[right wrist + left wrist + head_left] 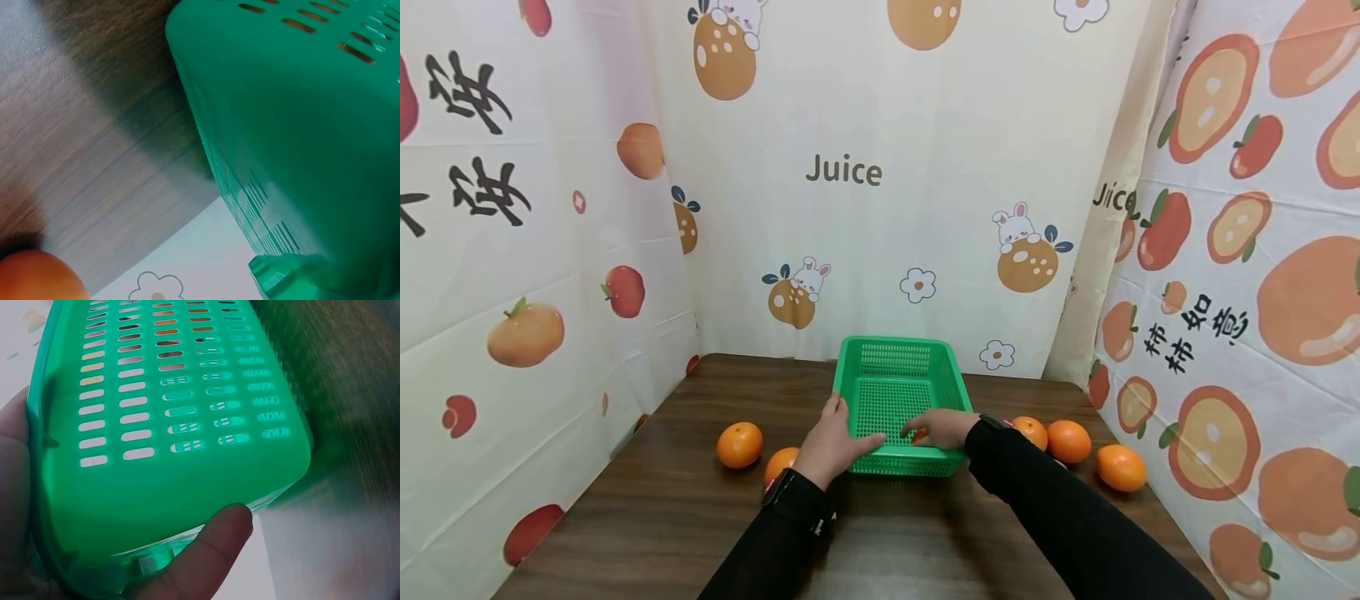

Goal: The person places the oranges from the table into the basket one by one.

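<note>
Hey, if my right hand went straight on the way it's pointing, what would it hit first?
Probably your left hand, at the near left corner of the green basket. Depth is unclear, so your right hand might meet the basket's left wall instead.

A green mesh basket is gripped at its front-left corner by the left hand, while its front rim is held near the right corner by the right hand. On the brown wood-grain surface, two oranges are seen to the left, one partly hidden, and three to the right. "Juice" is printed on the back curtain.
</note>
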A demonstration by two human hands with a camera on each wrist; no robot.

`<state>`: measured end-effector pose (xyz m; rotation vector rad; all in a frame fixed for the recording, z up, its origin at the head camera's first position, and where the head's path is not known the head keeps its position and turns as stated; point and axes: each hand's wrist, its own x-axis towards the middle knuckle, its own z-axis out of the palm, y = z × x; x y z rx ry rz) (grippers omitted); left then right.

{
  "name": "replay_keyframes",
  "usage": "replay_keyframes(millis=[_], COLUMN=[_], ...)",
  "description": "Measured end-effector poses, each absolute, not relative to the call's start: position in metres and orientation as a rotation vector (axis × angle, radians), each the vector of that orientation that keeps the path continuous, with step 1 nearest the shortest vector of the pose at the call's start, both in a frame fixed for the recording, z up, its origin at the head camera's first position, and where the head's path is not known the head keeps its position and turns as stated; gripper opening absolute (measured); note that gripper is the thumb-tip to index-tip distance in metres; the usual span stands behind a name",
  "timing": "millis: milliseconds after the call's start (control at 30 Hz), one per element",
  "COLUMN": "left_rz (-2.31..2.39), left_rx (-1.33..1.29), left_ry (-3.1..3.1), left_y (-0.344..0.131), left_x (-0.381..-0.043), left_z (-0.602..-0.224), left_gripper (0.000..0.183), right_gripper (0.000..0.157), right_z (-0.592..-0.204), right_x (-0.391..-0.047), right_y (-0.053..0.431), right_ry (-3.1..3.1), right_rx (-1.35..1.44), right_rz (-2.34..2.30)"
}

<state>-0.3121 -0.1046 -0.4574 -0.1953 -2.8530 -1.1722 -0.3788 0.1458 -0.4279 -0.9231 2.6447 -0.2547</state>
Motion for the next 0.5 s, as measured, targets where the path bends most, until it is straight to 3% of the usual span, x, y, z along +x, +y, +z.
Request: replay_keyframes(millis=[500], left_rz=[-1.181], left_rx=[-0.179], left_ry=[-2.865], left_y=[-0.1037], left_x=[-0.3102], left_z=[-0.4554], left_gripper=[0.113], right_gripper=[0.039], right_z=[-0.436], right_x=[-0.3744], right_y=[0.1553], right_ry=[2.814], right_rx=[-1.037], right_rz=[-0.396])
